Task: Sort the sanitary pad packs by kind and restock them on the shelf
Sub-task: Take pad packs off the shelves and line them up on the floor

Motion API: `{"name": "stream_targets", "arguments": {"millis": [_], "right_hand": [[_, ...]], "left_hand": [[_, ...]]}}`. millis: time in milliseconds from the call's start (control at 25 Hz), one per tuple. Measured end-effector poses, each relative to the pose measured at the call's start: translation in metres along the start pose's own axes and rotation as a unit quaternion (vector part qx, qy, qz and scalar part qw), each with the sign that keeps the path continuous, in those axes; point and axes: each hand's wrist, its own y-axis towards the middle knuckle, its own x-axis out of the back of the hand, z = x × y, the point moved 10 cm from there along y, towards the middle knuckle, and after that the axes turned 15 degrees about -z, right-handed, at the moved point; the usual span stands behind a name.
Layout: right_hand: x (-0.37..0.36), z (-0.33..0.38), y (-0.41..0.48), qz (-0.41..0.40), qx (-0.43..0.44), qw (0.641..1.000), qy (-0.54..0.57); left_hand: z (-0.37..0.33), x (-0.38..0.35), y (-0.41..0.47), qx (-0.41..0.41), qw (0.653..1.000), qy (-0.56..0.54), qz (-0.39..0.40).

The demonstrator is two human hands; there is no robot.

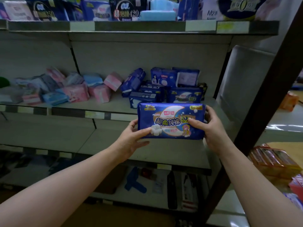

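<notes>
The dark blue pad pack is gripped at both ends by the left hand and the right hand, just before the shelf edge. The loose blue packs beyond the hands could be knocked over if it is pushed in hard.

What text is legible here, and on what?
"420mm": top left of the dark blue pad pack gripped by left hand and right hand.
"七度空间": its pink label.
"超柔纯棉42": its middle, partly covered.
"8片": its top right.
"420": black pack, top shelf.
"M2": white pack, top shelf.
Middle-shelf packs, price tags: too blurred.
</notes>
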Motion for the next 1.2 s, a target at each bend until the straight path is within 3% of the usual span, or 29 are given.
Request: {"name": "stream_targets", "arguments": {"millis": [160, 400, 600, 760, 1040, 1200], "right_hand": [[-0.006, -0.034, -0.013, 0.006, -0.058, 0.998, -0.034], [0.017, -0.095, -0.026, -0.035, -0.085, 0.977, -0.192], [0.026, -0.159, -0.025, 0.018, -0.101, 0.949, -0.298], [0.034, -0.234, -0.025, 0.069, -0.109, 0.921, -0.369], [0.057, -0.380, -0.040, 0.148, -0.083, 0.864, -0.474], [0.088, -0.504, -0.059, 0.178, -0.122, 0.847, -0.486]], "left_hand": [[0.024, 0.017, 0.013, 0.008, 0.999, -0.024, 0.034], [0.096, 0.029, 0.036, 0.089, 0.994, -0.018, 0.063], [0.185, 0.050, 0.042, 0.141, 0.979, 0.140, 0.050], [0.238, 0.067, 0.050, 0.141, 0.970, 0.189, -0.052], [0.379, 0.076, 0.077, 0.155, 0.948, 0.273, -0.048], [0.494, 0.088, 0.090, 0.184, 0.928, 0.323, -0.034]]}}
